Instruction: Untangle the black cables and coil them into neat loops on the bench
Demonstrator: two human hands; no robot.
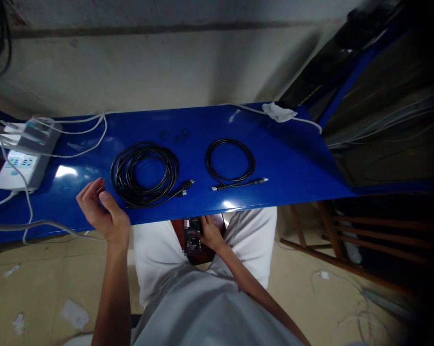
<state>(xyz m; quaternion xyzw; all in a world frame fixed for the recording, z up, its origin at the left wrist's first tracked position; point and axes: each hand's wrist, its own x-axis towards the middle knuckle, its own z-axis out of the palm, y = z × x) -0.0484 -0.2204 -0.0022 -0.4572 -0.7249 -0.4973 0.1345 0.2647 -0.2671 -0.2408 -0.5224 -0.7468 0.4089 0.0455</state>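
My left hand (pixel 103 211) hovers at the front edge of the blue table, fingers loosely curled and apart, with nothing in it. Just right of it lies a large coil of black cable (pixel 144 174), its plug ends pointing right. A smaller black cable loop (pixel 230 161) rests farther right, with metal connectors at its near side. Below the table edge, between my knees, my right hand (pixel 211 234) grips a phone (pixel 192 235) with a lit dark screen; part of the hand's grip is hidden.
A white power strip (pixel 25 161) with plugs and white cords occupies the left end of the blue table (pixel 191 206). White wrapping (pixel 279 112) on a cord lies at the back right. A wooden chair (pixel 346 235) stands at the right; scraps lie on the floor.
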